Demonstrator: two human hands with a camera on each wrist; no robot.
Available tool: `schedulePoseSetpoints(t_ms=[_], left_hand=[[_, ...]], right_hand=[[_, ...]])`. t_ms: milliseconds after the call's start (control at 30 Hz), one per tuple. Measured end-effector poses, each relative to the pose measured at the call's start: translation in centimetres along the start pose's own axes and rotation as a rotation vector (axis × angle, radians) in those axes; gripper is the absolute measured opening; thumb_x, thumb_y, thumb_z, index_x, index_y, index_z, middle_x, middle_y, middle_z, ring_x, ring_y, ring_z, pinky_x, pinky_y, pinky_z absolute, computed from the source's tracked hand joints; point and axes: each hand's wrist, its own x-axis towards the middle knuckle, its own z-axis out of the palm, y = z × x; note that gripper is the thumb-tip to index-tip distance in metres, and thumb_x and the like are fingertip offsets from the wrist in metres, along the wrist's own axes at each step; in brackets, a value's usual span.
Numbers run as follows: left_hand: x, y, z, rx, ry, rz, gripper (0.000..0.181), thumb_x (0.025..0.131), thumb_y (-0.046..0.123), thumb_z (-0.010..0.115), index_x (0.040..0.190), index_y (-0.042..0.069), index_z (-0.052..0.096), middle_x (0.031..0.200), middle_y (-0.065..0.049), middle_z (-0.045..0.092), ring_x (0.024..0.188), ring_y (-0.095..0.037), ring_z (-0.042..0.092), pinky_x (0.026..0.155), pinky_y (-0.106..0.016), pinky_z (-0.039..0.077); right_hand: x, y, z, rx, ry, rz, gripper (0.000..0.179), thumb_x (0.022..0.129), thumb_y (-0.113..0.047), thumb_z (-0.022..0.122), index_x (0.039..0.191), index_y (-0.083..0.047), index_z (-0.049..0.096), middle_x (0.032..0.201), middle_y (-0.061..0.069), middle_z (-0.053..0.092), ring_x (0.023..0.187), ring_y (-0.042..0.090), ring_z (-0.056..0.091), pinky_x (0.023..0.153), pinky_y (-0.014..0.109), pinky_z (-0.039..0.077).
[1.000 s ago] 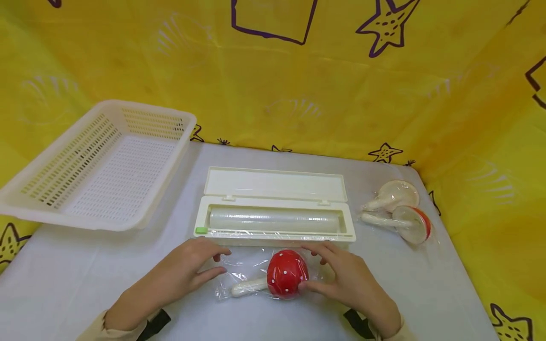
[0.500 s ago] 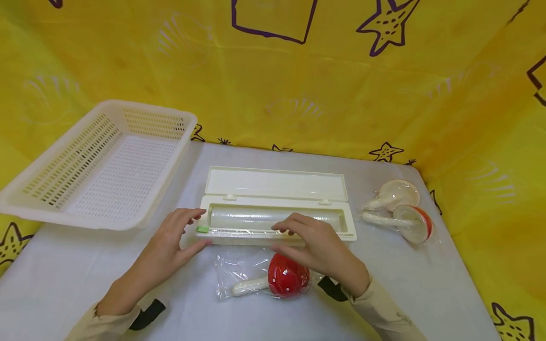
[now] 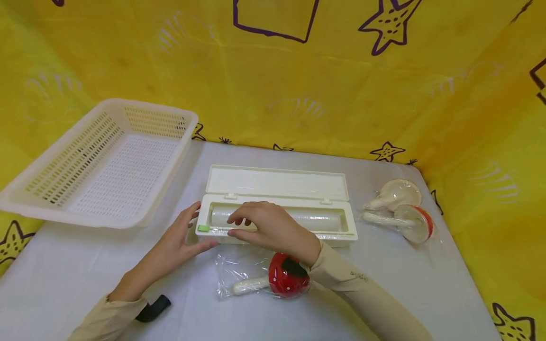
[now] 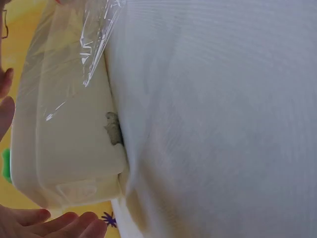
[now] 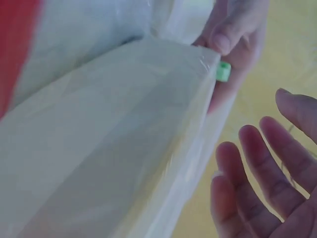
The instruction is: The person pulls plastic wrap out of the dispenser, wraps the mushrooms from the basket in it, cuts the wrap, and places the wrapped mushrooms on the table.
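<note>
A long white cling film dispenser [image 3: 278, 237] lies with its lid up and the film roll [image 3: 317, 221] inside. A green slide cutter [image 3: 204, 228] sits at its front left. My left hand [image 3: 175, 244] is spread round the dispenser's left end, thumb by the front corner; contact is hard to tell. Over the roll hovers my right hand [image 3: 268, 227], fingers loosely bent and holding nothing. In the right wrist view, its fingers [image 5: 260, 173] are apart from the dispenser. Closer to me lies a film-wrapped toy mushroom [image 3: 279, 282] with a red, white-dotted cap, partly behind my right wrist.
At the left stands a white slotted plastic basket [image 3: 141, 222]. On the right lie two more film-wrapped mushrooms, one pale mushroom [image 3: 398, 193] and one red-edged mushroom [image 3: 411, 225]. A yellow patterned cloth [image 3: 277, 85] rises behind the white table [image 3: 204, 322].
My right hand has left the wrapped mushroom and moved forward and left over the dispenser. My left hand has moved forward to the dispenser's left end.
</note>
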Motion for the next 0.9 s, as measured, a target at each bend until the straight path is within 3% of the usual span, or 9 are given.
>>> schedulePoseSetpoints(t_ms=[167, 333, 467, 633, 733, 900], left_hand=[[0.4, -0.5, 0.5, -0.044, -0.011, 0.027, 0.098, 0.082, 0.042, 0.080, 0.155, 0.018, 0.020, 0.143, -0.011, 0.050, 0.126, -0.036, 0.051, 0.100, -0.059, 0.040], [0.5, -0.7, 0.8, -0.052, 0.003, 0.065, 0.097, 0.083, 0.035, 0.081, 0.154, 0.019, 0.017, 0.140, -0.008, 0.052, 0.124, -0.028, 0.050, 0.102, -0.054, 0.038], [0.5, -0.9, 1.0, -0.042, 0.019, 0.081, 0.090, 0.088, 0.027, 0.077, 0.154, 0.015, 0.017, 0.147, -0.012, 0.047, 0.127, -0.036, 0.053, 0.103, -0.058, 0.040], [0.4, -0.8, 0.8, -0.023, -0.004, 0.042, 0.090, 0.090, 0.030, 0.074, 0.156, 0.014, 0.015, 0.154, -0.016, 0.038, 0.130, -0.051, 0.048, 0.102, -0.065, 0.040], [0.4, -0.9, 0.7, -0.033, -0.023, 0.037, 0.093, 0.090, 0.035, 0.073, 0.158, 0.017, 0.012, 0.156, -0.015, 0.035, 0.131, -0.052, 0.046, 0.103, -0.066, 0.040], [0.6, -1.2, 0.8, -0.082, -0.026, 0.083, 0.097, 0.088, 0.032, 0.076, 0.158, 0.020, 0.010, 0.157, -0.010, 0.033, 0.134, -0.046, 0.047, 0.105, -0.061, 0.040]], right_hand=[[2.1, -0.3, 0.9, 0.059, -0.069, -0.044, 0.025, 0.094, -0.027, 0.070, 0.114, -0.012, 0.073, 0.102, -0.003, 0.073, 0.086, 0.008, 0.065, 0.076, 0.015, 0.050], [3.6, -0.6, 2.0, 0.043, -0.107, -0.049, 0.022, 0.093, -0.024, 0.070, 0.112, -0.014, 0.073, 0.102, -0.004, 0.073, 0.082, 0.008, 0.065, 0.073, 0.012, 0.046], [4.3, -0.7, 2.8, -0.002, -0.095, -0.056, 0.023, 0.093, -0.027, 0.071, 0.112, -0.015, 0.073, 0.104, -0.005, 0.071, 0.079, 0.008, 0.064, 0.070, 0.012, 0.044], [4.8, -1.0, 3.4, -0.090, -0.076, -0.030, 0.025, 0.092, -0.034, 0.071, 0.113, -0.021, 0.074, 0.104, -0.010, 0.069, 0.073, 0.001, 0.059, 0.066, 0.013, 0.042], [5.0, -1.2, 3.6, -0.118, -0.076, -0.008, 0.024, 0.091, -0.037, 0.071, 0.111, -0.023, 0.075, 0.101, -0.011, 0.069, 0.073, -0.001, 0.057, 0.063, 0.013, 0.042], [5.2, -1.5, 3.8, -0.127, -0.072, 0.011, 0.022, 0.090, -0.037, 0.073, 0.106, -0.023, 0.077, 0.096, -0.010, 0.070, 0.073, 0.001, 0.056, 0.059, 0.013, 0.039]])
